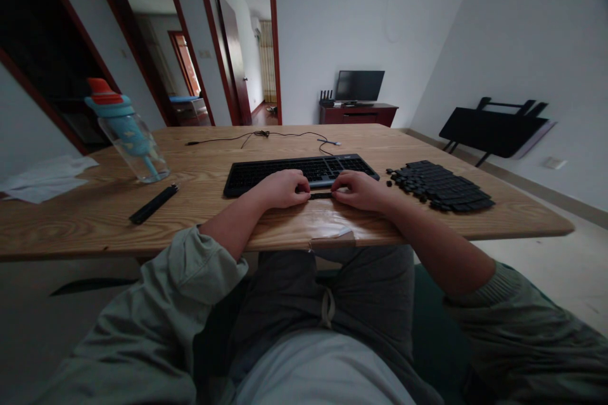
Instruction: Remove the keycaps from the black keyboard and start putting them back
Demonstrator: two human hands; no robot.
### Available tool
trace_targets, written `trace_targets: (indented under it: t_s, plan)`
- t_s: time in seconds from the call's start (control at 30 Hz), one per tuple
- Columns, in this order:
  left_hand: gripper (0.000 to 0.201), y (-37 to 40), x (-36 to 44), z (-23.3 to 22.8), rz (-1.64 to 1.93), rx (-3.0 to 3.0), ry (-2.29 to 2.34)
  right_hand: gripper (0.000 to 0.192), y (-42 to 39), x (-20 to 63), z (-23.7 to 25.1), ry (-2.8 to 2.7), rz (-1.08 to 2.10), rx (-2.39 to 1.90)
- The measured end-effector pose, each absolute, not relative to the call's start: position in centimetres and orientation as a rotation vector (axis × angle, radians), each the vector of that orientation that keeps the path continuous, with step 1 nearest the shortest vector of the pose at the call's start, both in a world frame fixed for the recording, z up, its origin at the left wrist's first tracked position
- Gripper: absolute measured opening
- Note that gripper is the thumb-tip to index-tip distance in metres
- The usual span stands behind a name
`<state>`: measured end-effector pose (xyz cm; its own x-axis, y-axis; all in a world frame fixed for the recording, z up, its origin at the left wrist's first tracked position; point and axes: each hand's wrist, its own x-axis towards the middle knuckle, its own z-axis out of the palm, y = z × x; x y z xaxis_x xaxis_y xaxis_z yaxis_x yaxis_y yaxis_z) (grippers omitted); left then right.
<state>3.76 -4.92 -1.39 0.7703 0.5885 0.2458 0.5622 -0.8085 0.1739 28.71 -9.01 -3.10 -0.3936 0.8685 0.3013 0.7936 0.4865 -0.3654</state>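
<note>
A black keyboard (304, 171) lies on the wooden table in front of me, its cable running off the back. At its near edge, my left hand (287, 190) is closed in a pinch on the left end of a narrow black strip (321, 195). My right hand (355, 190) pinches the strip's right end, fingers curled. The strip lies low, close to the tabletop; its ends are hidden by my fingers, and its exact kind is too small to make out. To the right, black keycaps (439, 186) are laid out in tight rows, with a few loose ones beside them.
A clear bottle (135, 139) with a blue and red lid stands at the left, near white tissue paper (45, 178). A long black tool (154, 204) with a metallic end lies before it. Brown tape (332, 241) covers part of the table's front edge. Behind the keyboard lies a blue pen-like stick (329, 142).
</note>
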Motion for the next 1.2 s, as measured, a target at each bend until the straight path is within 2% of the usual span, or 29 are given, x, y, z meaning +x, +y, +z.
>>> trace_targets:
  t_s: [0.2,0.4,0.7,1.2]
  plan:
    - [0.025,-5.2,1.2,0.2,0.653,2.73,1.056,0.024,-9.6,30.7,-3.1,-2.09,0.181,-1.376]
    - [0.023,-5.5,-1.4,0.2,0.532,2.639,1.13,0.026,-10.0,32.0,-3.2,-2.021,0.142,-1.384]
    - [0.034,-6.4,0.8,-0.9,0.463,2.759,0.795,0.025,-10.1,31.4,-3.3,-2.067,0.16,-1.376]
    - [0.032,-5.5,1.5,-1.8,0.436,2.842,0.926,0.023,-10.3,31.2,-3.0,-2.092,0.15,-1.364]
